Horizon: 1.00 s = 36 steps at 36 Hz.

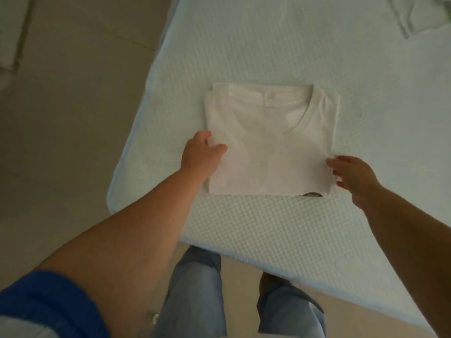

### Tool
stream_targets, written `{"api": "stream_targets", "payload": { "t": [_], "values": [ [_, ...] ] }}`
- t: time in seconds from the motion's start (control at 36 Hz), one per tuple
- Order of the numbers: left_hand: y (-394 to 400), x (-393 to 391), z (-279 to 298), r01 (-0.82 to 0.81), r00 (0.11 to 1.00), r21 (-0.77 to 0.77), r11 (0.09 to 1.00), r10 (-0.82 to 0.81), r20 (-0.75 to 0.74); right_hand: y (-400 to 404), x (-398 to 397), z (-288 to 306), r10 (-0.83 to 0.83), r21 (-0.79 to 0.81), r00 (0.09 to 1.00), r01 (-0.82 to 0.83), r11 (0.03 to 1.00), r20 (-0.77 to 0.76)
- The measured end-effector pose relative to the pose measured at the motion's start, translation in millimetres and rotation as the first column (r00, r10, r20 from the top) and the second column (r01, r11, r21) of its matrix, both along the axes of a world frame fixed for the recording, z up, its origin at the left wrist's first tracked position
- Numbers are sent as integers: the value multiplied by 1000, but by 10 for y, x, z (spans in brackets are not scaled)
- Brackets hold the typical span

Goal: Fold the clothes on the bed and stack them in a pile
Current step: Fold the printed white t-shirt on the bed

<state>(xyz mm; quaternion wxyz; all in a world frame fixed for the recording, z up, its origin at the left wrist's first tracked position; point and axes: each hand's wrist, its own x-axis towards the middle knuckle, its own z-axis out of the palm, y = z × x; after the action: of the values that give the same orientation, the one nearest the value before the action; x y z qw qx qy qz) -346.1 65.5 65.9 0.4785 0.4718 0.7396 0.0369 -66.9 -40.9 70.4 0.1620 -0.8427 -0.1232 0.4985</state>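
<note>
A white T-shirt [271, 140] lies folded into a neat rectangle near the corner of the bed [268, 230], collar facing up and away from me. A dark print peeks out at its near right edge. My left hand [201, 156] pinches the shirt's left edge, thumb on top and fingers curled round the fabric. At the shirt's right edge, my right hand [353, 178] has its fingers spread and relaxed, touching or just off the fabric and gripping nothing.
The mattress has a pale quilted cover and its corner points towards my legs. Another light garment [419, 13] lies crumpled at the far right of the bed. Beige floor [73, 106] runs along the left, with a white cloth [11, 32] at the far left.
</note>
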Motion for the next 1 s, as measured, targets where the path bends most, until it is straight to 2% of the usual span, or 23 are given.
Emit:
{"api": "stream_targets", "payload": {
  "t": [0.06,0.11,0.22,0.31,0.44,0.61,0.69,0.75,0.81,0.89,1.0],
  "values": [
    [-46,-3,-69,-40,997,68,997,44,-56,-4,-68,-19,8,13,1000,-8,1000,-15],
    [-85,7,-125,-67,996,51,996,70,-49,-6,-141,-29,36,24,999,-36,999,-10],
    [-190,36,-149,56,998,17,998,-55,-40,-28,-252,-98,32,25,992,-35,999,124],
    [-232,59,-136,120,993,63,991,-120,7,-12,-284,-150,-13,17,988,11,1000,155],
    [-200,76,-149,68,994,106,992,-77,83,-88,-215,-220,-56,-3,988,57,998,144],
    [-139,192,-181,-72,990,38,997,67,125,-64,-78,-183,-91,-26,995,92,995,43],
    [-84,254,-176,-195,965,-147,970,217,149,-15,-20,-140,-115,-15,993,115,993,-9],
    [-69,273,-141,-284,904,-319,904,363,225,26,21,-89,-193,-16,973,192,981,-129],
    [-83,273,-81,-335,850,-404,851,458,260,47,58,-26,-293,-40,917,294,955,-271],
    [-122,245,-28,-390,826,-407,826,509,241,47,78,69,-325,-20,882,339,940,-342],
    [-68,236,124,-347,843,-353,869,453,288,55,9,248,-334,67,899,366,928,-282]
  ]
}}
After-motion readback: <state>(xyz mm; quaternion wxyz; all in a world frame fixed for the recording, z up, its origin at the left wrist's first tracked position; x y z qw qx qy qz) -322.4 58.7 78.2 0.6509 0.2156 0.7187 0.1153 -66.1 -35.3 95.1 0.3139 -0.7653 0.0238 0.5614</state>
